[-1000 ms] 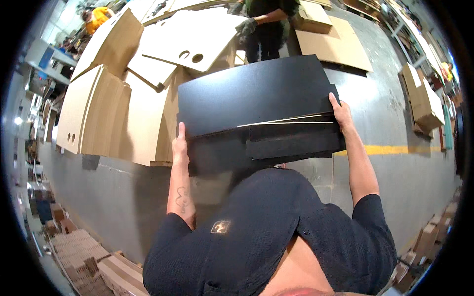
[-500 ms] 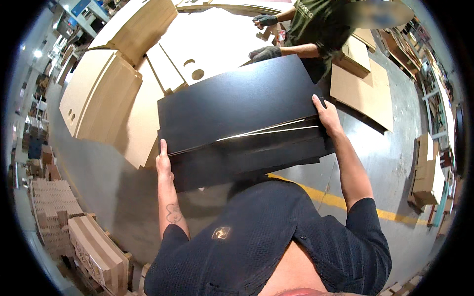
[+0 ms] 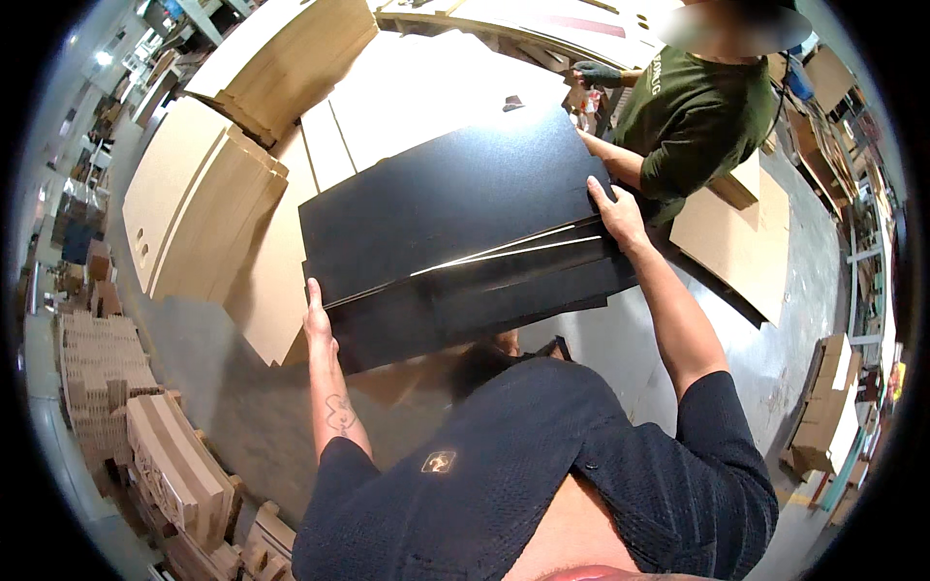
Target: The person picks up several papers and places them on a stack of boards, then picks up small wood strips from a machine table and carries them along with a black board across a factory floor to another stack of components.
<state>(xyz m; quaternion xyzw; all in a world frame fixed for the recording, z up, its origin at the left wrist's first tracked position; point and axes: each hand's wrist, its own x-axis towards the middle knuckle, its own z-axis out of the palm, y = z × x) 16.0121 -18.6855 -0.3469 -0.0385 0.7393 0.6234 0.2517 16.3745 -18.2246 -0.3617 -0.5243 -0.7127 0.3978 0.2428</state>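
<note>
A stack of black rectangular boards (image 3: 455, 189) is held in front of my body, tilted up at the right. Its layers are slightly fanned, with pale edges showing between them. My left hand (image 3: 317, 315) grips the stack's left end, thumb along the edge. At the right end my right hand (image 3: 617, 215) is closed on it, thumb over the top board; the fingers underneath are hidden. Beyond the boards lies a large white panel (image 3: 407, 92) on a stack.
A co-worker in a green shirt (image 3: 702, 121) stands at the far right, one gloved hand (image 3: 598, 75) by the stack. Tan board stacks (image 3: 184, 194) rise at left. A flat brown panel (image 3: 741, 237) is low at right. Cardboard bundles (image 3: 179, 465) lie at lower left, boxes (image 3: 828, 407) at right.
The stack and both my hands have shifted slightly left in view, still gripping. My viewpoint has turned and moved. The co-worker now appears further right and more upright.
</note>
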